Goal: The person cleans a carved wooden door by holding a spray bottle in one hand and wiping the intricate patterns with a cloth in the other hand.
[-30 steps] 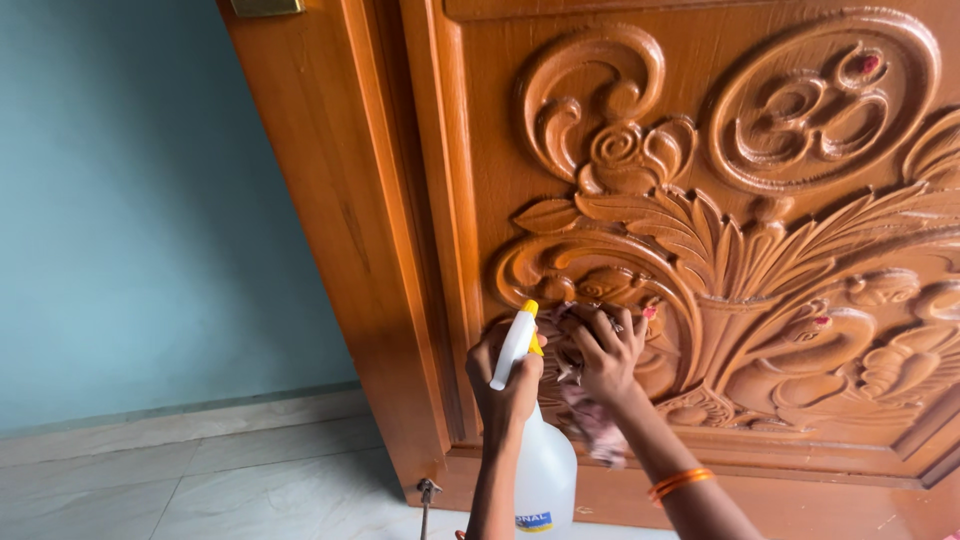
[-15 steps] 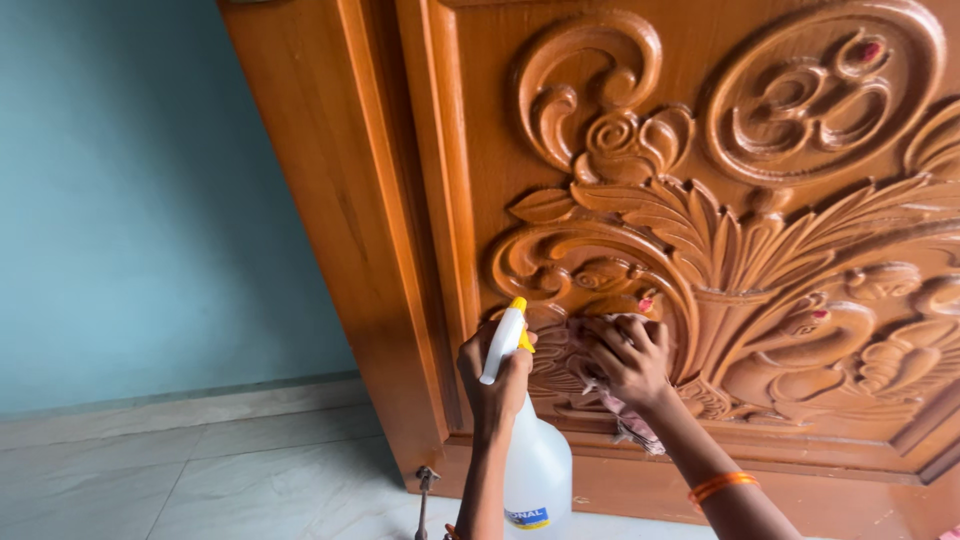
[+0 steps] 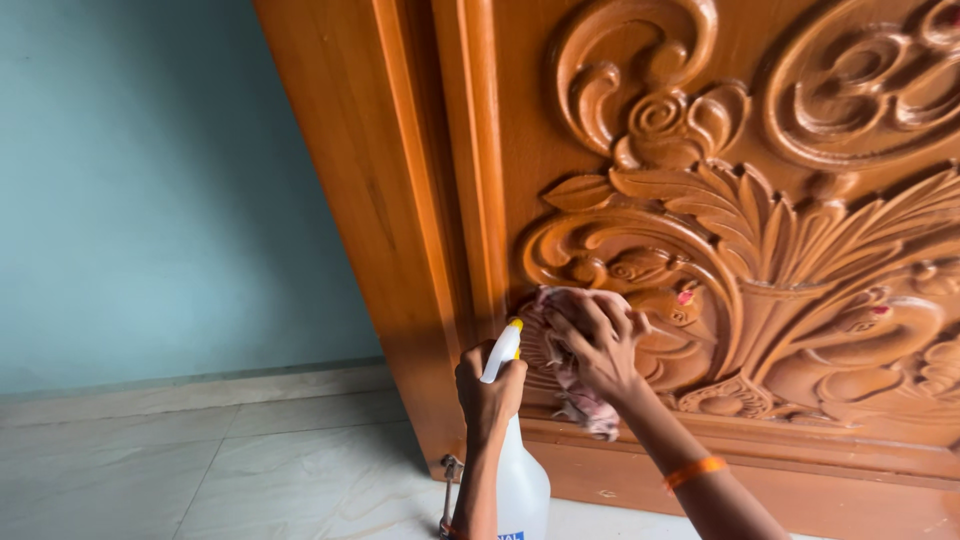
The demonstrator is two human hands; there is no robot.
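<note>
Nearest, at the bottom edge: left forearm rising almost straight up, wrist bent slightly toward the door [image 3: 420,150]. Left hand [image 3: 487,390] closed in a fist round the neck of a spray bottle [image 3: 520,480], fingers wrapped tight, thumb side up. White nozzle with a yellow tip poking above the knuckles, aimed at the carving. Translucent bottle body hanging below the fist, just in front of the door's bottom rail, its base cut off by the frame.

Just right of the bottle: right forearm slanting up from the lower right corner, an orange bangle [image 3: 693,471] round it. Right hand [image 3: 592,340] pressed flat-ish against the door, wrist cocked back, fingers curled and clamped on a crumpled rag [image 3: 570,385]. Rag bunched under the palm against the lower left scroll of the carving, a frayed end dangling below the hand, touching the wood. Two hands close together, bottle nozzle almost meeting the rag.

Behind the hands: carved orange-brown door panel, leaves, scrolls and a rosette in relief, two small red dots right of the hand. Left of the door: pale tiled floor [image 3: 250,470], then a blue-green wall [image 3: 150,180] farthest back.
</note>
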